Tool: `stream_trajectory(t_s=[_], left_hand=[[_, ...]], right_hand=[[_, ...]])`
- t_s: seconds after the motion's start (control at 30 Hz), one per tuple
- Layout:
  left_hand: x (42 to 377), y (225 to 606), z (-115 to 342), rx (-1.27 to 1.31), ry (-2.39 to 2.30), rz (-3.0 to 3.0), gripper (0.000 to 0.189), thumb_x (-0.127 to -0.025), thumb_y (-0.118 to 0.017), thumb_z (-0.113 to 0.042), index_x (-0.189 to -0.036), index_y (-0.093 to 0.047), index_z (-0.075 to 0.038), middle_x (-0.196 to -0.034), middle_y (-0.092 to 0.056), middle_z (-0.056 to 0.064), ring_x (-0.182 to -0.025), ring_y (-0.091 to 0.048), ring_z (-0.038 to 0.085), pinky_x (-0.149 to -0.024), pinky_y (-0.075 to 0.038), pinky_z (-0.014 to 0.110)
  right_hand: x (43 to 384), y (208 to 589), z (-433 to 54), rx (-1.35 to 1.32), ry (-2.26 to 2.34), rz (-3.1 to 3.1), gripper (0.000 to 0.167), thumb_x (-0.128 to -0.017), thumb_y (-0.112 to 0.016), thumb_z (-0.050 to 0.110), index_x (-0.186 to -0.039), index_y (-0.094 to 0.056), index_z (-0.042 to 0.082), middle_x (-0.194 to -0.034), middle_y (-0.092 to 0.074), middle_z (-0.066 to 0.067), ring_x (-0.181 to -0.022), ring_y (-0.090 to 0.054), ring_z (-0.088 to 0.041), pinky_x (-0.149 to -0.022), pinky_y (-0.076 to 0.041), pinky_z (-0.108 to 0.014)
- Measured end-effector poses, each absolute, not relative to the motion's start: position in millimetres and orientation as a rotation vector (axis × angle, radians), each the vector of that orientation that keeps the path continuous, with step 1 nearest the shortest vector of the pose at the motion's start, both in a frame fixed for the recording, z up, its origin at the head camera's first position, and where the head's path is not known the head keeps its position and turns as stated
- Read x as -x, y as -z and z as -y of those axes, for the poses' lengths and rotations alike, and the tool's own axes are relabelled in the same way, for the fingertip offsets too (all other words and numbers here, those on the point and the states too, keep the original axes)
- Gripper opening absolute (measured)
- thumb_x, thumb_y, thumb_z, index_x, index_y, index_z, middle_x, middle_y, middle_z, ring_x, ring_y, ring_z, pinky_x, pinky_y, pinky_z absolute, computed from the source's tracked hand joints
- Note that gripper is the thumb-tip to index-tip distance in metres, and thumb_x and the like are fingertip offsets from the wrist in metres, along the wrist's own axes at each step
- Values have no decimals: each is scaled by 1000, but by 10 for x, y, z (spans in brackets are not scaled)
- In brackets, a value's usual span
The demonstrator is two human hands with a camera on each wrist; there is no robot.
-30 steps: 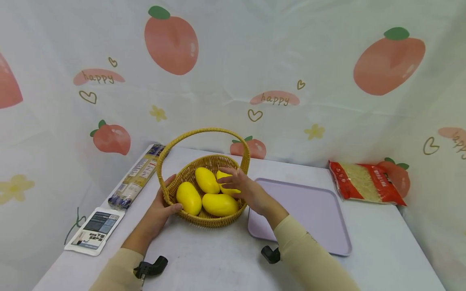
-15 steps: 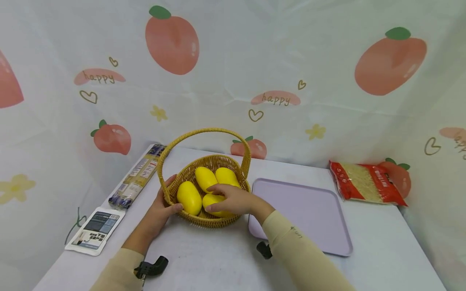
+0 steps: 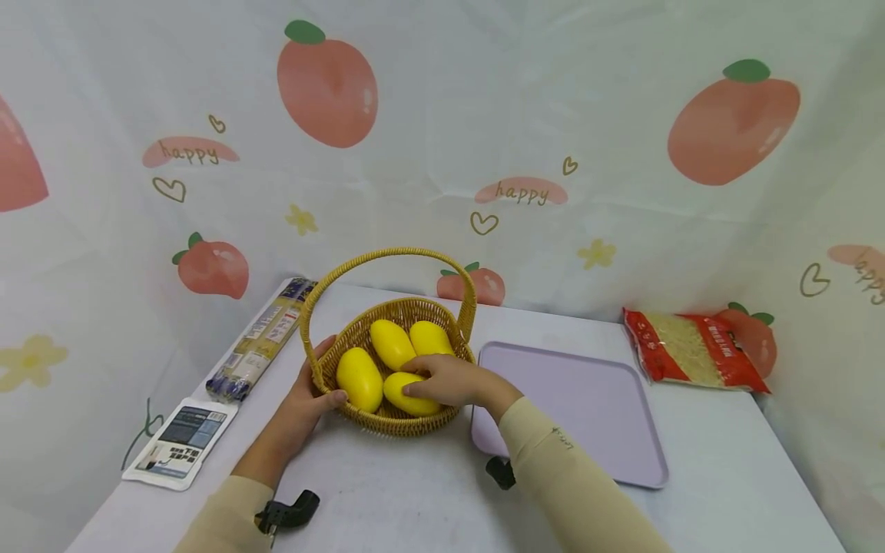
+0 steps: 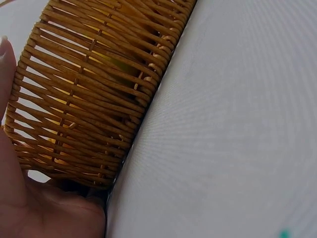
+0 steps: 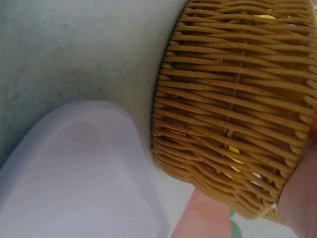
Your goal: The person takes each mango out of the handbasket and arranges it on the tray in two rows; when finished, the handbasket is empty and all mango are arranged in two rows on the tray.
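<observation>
A round wicker basket point(image 3: 394, 426) with a tall hooped handle point(image 3: 387, 252) stands on the white table, holding several yellow mangoes point(image 3: 391, 343). My left hand point(image 3: 306, 403) grips its left side, thumb over the rim; the left wrist view shows that hand point(image 4: 47, 208) against the basket's woven wall point(image 4: 94, 84). Inside the basket, my right hand point(image 3: 452, 382) grips the front right mango point(image 3: 401, 393), covering part of it. In the right wrist view the basket wall point(image 5: 233, 99) mostly hides the fruit, and only part of the right hand point(image 5: 299, 193) shows at the rim.
A pale purple tray point(image 3: 574, 415) lies right of the basket, under the right forearm. Farther right is a red bag of grain-like food point(image 3: 691, 347). On the left lie a long clear packet point(image 3: 263, 338) and a white pouch point(image 3: 181, 445). A printed curtain point(image 3: 415, 192) hangs behind.
My right hand has come down and left from above the back right mango to the front right one and now grips it. The left hand keeps its place on the basket.
</observation>
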State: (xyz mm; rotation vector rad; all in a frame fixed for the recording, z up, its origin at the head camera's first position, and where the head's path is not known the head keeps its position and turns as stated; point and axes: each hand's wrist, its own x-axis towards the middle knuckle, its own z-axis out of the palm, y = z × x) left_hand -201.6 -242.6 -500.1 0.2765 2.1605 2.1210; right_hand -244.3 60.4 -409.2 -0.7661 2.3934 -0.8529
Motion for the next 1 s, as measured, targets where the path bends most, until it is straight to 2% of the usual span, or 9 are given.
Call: stream_trajectory(t_s=[0.23, 0.47, 0.8, 1.0], left_hand=[[2002, 4972, 2423, -257, -2094, -2182, 91, -106, -76, -25, -176, -18, -35, -180, -15, 9, -160, -20, 36, -108, -33, 11], [2002, 4989, 2427, -255, -2091, -2183, 92, -106, -76, -23, -176, -18, -35, -180, -15, 9, -161, -20, 36, -108, -34, 11], [2025, 5020, 2440, -280, -2095, -2182, 93, -105, -77, -20, -176, -19, -34, -180, -15, 8, -162, -18, 35, -109, -33, 11], [2018, 5014, 2434, -282, -2102, -2179, 92, -105, -76, -19, -176, -19, -33, -180, -16, 9, -162, -18, 36, -109, -33, 12]], right_hand=[[2458, 4075, -689, 710, 1111, -2219, 61, -97, -79, 38, -153, -64, 19, -152, -60, -1, -138, -50, -24, -120, -37, -52], [2435, 4078, -723, 775, 1152, -2234, 66, -95, -84, 36, -156, -61, 25, -146, -60, 8, -130, -52, -20, -115, -40, -48], [2343, 4057, -901, 803, 1299, -2225, 76, -92, -85, 32, -160, -55, 18, -145, -58, 1, -124, -58, -24, -104, -51, -44], [2253, 4019, -1020, 764, 1433, -2176, 75, -91, -86, 28, -158, -55, 16, -141, -60, -3, -122, -59, -28, -100, -54, -43]])
